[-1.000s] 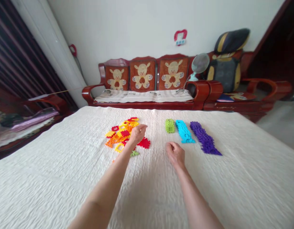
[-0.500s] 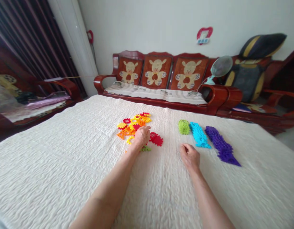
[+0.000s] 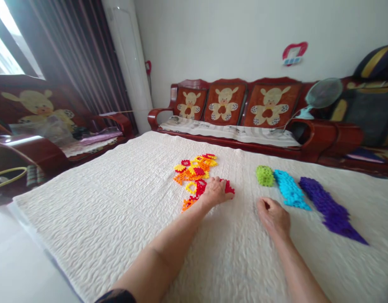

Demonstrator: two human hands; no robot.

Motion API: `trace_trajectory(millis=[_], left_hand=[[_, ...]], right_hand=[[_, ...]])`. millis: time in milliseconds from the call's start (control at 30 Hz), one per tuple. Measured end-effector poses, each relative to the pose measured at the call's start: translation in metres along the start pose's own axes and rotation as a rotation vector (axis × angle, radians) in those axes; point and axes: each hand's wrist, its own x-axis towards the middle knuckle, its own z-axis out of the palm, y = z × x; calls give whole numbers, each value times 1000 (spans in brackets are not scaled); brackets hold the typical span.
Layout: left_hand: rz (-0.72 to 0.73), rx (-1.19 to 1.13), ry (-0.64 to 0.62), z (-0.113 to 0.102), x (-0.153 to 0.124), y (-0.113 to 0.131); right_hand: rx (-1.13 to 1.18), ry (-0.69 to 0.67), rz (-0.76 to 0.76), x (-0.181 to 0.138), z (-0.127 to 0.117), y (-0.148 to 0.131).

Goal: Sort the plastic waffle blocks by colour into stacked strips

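Note:
My left hand (image 3: 216, 192) reaches over the right side of a loose pile of toothed plastic building pieces, its fingers apart and bent down, thumb away from them. Red pieces (image 3: 229, 187) show just past its fingertips, and part of the pile lies hidden under the hand. Yellow pieces (image 3: 191, 187) and orange pieces (image 3: 188, 205) lie to its left. My right hand (image 3: 274, 216) rests curled on the quilted cover (image 3: 118, 202), with an empty-looking hollow between thumb and forefinger. Beyond it stand a green block (image 3: 265, 175), a light-blue block (image 3: 291, 189) and a long purple block (image 3: 329, 206), built from similar pieces.
Behind the covered surface stands a wooden sofa (image 3: 227, 134) with bear cushions (image 3: 224, 103). A small fan (image 3: 323, 94) is at its right end. At the left are a wooden armchair (image 3: 32, 145) with plastic bags and a yellow hoop (image 3: 7, 176).
The view has turned left. My left hand has moved right over the red pieces, fingers now more spread, and the green piece beside it is hidden. My right hand stays curled beside the blocks.

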Motion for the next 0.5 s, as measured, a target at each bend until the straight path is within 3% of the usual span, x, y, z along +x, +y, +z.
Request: trace_trajectory(millis=[300, 500], left_hand=[[16, -170, 65, 5, 7, -4], [15, -220, 100, 12, 12, -8]], right_hand=[[-15, -63, 17, -6, -4, -8], [17, -29, -7, -8, -5, -11]])
